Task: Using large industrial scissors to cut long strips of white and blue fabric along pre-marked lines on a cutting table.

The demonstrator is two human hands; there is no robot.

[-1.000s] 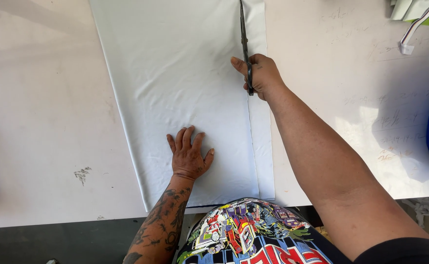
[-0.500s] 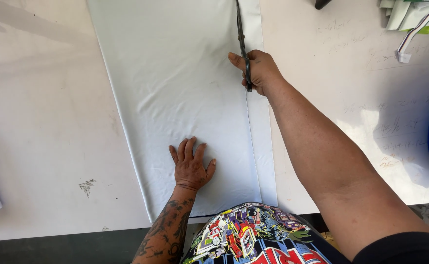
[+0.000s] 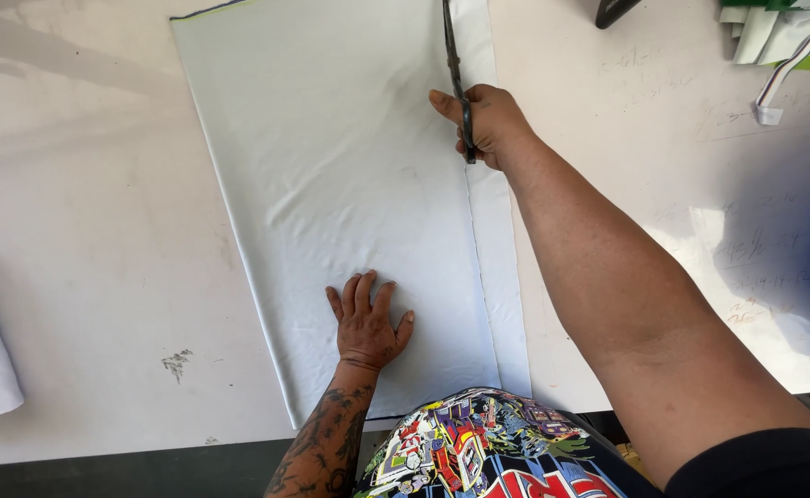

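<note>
1. The pale fabric sheet (image 3: pixel 331 203) lies flat on the white table (image 3: pixel 100 277).
2. The right hand (image 3: pixel 483 124) grips scissors (image 3: pixel 455 74) at the sheet's right side.
3. The left hand (image 3: pixel 366 323), open, presses the sheet's near end.
4. Far from the blades, the sheet may creep and the cut wander.

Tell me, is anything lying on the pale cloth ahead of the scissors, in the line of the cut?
Nothing visible does. Ahead of the dark scissors in the right hand, the pale grey cloth sheet lies bare up to the frame's edge.

A fabric sheet (image 3: pixel 331 175) lies on the table (image 3: pixel 82 231). The left hand (image 3: pixel 366 318) rests on its near part. The right hand (image 3: pixel 483 124), farther right, holds scissors (image 3: pixel 455 69) at its right side.
</note>
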